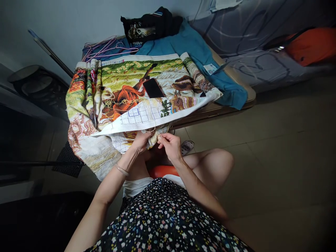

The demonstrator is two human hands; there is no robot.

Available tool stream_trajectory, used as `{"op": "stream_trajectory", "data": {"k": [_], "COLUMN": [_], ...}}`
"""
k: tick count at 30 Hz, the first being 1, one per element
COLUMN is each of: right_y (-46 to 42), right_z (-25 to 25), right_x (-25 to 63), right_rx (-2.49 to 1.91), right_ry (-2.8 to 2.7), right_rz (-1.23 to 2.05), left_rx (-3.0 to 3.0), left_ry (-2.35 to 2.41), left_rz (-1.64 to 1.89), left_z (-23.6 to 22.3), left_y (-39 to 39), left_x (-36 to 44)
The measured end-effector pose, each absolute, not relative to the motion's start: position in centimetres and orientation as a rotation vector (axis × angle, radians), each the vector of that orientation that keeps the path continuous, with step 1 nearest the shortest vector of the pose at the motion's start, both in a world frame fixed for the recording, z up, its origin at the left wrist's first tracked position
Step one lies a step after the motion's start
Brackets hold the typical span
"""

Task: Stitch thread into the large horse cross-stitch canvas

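Observation:
A large cross-stitch canvas (123, 87) with a horse picture lies over a low table and hangs off its near edge. My left hand (140, 141) grips the hanging edge of the canvas from below, fingers closed on the cloth. My right hand (169, 145) is just beside it, fingers pinched together at the stitched edge; what they hold is too small to make out. A loose yellow thread (120, 102) lies on the canvas. A black phone (153, 88) rests on the canvas near its middle.
A blue cloth (199, 52) covers the table's far side, with a black garment (151, 24) and pink hangers (105, 49) on it. A slipper (187, 147) lies on the tiled floor. I sit on an orange stool (161, 170). An orange bag (309, 45) lies at the far right.

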State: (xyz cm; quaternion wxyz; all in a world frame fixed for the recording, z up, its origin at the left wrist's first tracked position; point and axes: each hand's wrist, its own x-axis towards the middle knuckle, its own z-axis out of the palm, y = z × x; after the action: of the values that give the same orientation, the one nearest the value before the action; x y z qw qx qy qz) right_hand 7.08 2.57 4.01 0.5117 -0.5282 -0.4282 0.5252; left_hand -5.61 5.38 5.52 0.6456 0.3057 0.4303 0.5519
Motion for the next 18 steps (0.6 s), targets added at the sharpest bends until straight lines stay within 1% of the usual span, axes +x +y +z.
{"op": "stream_trajectory", "data": {"k": [18], "right_y": [2.7], "right_z": [5.1], "right_x": [7.4], "right_rx": [-1.286], "right_ry": [-1.017], "right_rz": [1.326], "left_rx": [0.649], "left_ry": [1.003], "left_rz": [1.290], "left_z": [5.0], "left_y": [5.3], "left_x": [-5.6]}}
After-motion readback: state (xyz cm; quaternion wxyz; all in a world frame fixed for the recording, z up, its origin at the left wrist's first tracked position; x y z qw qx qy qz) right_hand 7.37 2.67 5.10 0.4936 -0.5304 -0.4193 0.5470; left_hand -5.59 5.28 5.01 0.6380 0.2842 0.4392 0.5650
